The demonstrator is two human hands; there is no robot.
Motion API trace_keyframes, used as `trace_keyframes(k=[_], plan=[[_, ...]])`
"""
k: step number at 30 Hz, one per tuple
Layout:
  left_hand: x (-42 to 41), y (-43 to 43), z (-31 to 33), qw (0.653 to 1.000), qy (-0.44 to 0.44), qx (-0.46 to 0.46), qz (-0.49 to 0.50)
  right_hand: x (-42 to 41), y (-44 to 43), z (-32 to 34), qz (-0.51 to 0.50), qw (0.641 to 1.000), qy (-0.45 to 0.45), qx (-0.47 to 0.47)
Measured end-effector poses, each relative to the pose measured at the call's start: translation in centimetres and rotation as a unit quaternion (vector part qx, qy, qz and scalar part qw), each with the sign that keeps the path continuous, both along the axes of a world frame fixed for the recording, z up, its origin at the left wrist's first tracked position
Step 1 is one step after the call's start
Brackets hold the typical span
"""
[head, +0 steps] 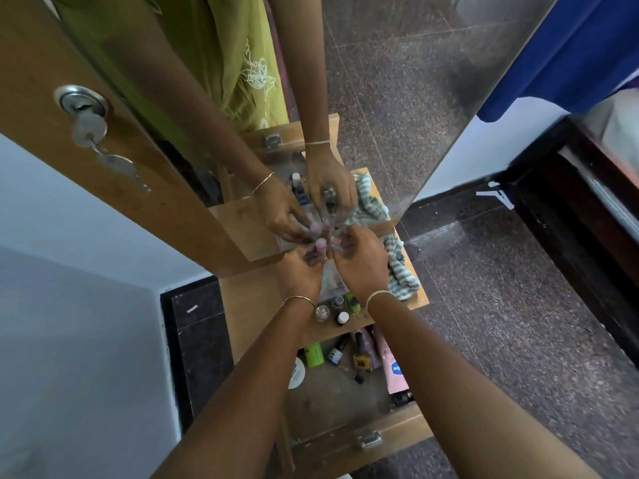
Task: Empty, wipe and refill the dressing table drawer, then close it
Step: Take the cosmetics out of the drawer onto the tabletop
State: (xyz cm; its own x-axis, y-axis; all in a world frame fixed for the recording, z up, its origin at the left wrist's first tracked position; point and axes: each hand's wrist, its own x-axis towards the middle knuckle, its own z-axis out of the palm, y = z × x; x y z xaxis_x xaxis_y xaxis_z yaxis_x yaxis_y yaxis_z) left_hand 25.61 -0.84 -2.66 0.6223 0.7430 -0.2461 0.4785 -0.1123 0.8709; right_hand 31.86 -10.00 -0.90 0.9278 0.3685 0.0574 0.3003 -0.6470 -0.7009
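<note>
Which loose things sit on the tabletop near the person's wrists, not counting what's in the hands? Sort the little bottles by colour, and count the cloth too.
Clear bottle: 1
Grey bottle: 1
Green bottle: 1
White-capped bottle: 1
Striped cloth: 1
Total: 5

A: table (252, 305) top status?
B: Wooden. Striped cloth (403, 276) bunched at right edge. Four small bottles (343, 318) upright, clustered at near edge.
A: drawer (328, 402)?
B: Open, below near edge. Pink tube (392, 368) along right wall, green tube (314, 355) far left, nail polish bottles (361, 357) lying between.
</note>
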Motion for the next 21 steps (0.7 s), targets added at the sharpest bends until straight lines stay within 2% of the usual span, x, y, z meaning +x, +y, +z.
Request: trace_keyframes(k=[12, 14, 18, 21], plan=[[-0.6, 0.1, -0.7, 0.999, -0.022, -0.031, -0.006, -0.7, -0.3, -0.2, 0.022, 1.000, 0.007, 0.011], [-0.7, 0.2, -0.9, 0.999, -0.013, -0.045, -0.005, -0.9, -0.4, -0.3, 0.018, 1.000, 0.005, 0.016], [-1.6, 0.6, -0.9, 0.999, 0.034, 0.015, -0.011, -1.4, -0.9, 0.0, -0.014, 1.000, 0.004, 0.020], [-2.6, 0.6, -0.4, 0.999, 0.042, -0.008, -0.005, -2.0, -1.6, 0.9, -0.043, 0.999, -0.004, 0.030]])
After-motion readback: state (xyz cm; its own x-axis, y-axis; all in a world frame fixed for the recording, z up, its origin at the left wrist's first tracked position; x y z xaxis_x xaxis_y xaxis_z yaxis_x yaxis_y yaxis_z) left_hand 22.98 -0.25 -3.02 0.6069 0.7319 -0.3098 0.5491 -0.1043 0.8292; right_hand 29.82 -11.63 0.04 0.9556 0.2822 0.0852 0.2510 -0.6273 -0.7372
